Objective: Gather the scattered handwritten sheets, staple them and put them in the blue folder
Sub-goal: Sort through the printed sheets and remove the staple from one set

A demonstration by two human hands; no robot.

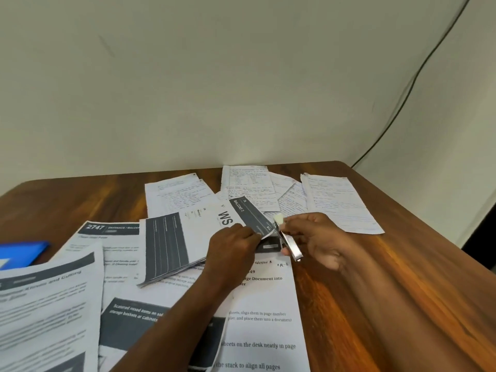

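Stapling targets printed pages: right hand (316,237) grips small silver metal stapler (288,241); left hand (233,245) pinches the corner. White handwritten sheets (335,202) remain scattered beyond the stapler; blue plastic folder (22,252) far left.

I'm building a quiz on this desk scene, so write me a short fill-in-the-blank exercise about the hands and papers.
1. The right hand holds a small metal ____.
2. The left hand pinches a corner of the grey-and-white printed booklet; its grip is on ____ pages, not handwritten ones.
3. The blue plastic folder lies at the ____ edge of the view.
4. The white handwritten sheets lie on the wooden table near the ____.

Missing words: stapler; printed; left; wall
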